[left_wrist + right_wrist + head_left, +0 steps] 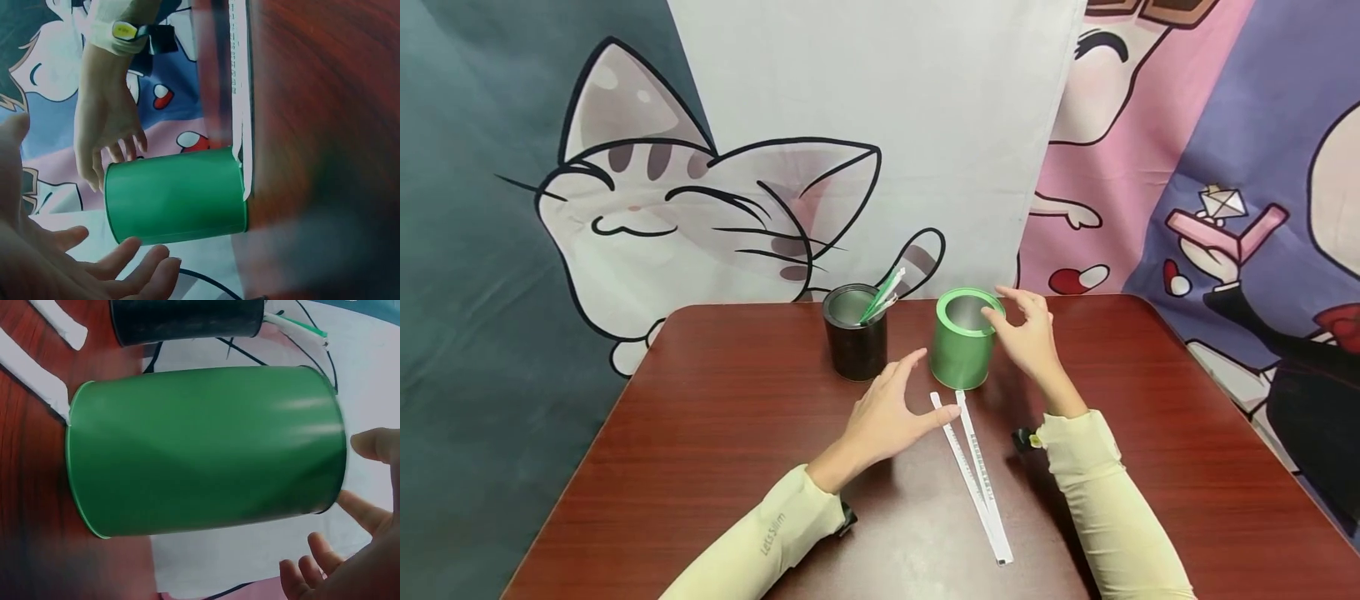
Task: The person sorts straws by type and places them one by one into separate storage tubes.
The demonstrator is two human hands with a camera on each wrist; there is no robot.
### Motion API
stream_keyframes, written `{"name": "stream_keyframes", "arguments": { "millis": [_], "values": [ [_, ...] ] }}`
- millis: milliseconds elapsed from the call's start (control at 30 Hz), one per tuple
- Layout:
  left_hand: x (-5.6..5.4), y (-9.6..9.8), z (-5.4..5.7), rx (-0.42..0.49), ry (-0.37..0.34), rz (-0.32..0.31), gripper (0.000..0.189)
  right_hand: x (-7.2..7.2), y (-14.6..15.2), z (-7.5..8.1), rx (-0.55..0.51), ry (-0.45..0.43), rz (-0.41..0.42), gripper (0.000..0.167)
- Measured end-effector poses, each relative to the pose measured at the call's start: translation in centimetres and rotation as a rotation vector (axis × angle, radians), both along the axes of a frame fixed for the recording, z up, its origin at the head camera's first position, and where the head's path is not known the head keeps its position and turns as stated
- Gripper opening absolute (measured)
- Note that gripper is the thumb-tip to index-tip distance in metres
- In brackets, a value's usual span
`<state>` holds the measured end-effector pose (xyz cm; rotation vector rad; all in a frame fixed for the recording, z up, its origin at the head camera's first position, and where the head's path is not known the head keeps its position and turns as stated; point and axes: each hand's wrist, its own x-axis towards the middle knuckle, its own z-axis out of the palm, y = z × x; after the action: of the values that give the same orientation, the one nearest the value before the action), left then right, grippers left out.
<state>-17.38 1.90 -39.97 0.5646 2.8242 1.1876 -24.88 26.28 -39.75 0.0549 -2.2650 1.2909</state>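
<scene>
A green can (962, 360) stands upright toward the back of the table, its top uncovered. My right hand (1028, 340) is at its right side, thumb and fingers spread, fingertips right at the rim in the right wrist view. To the front left of the can, my left hand (886, 418) hovers with fingers extended and thumb apart, holding nothing. Two long, thin white strips (982, 468) with printed marks lie on the table. Their far ends sit by the can's base, and their near ends come together.
Left of the green can stands a black can (857, 354) with several slender green and white items (883, 302) leaning in it. The dark red wooden table (700, 433) ends just behind both cans, against a cartoon-printed cloth (865, 75).
</scene>
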Motion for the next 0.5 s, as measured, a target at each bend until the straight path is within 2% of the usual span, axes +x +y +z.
{"name": "stream_keyframes", "arguments": {
  "millis": [233,367,500],
  "values": [
    [0.1,0.7,-0.9,0.026,-0.095,-0.019,0.078,-0.7,0.4,-1.7,-0.062,-0.015,0.039,0.04],
    [-0.3,1.3,-1.2,0.041,-0.094,-0.013,0.075,0.0,-0.6,-0.5,-0.123,0.022,0.067,0.037],
    [-0.7,2.0,-1.7,-0.008,-0.082,0.013,0.075,1.0,-1.6,1.0,-0.172,0.026,0.076,0.035]
  ]
}}
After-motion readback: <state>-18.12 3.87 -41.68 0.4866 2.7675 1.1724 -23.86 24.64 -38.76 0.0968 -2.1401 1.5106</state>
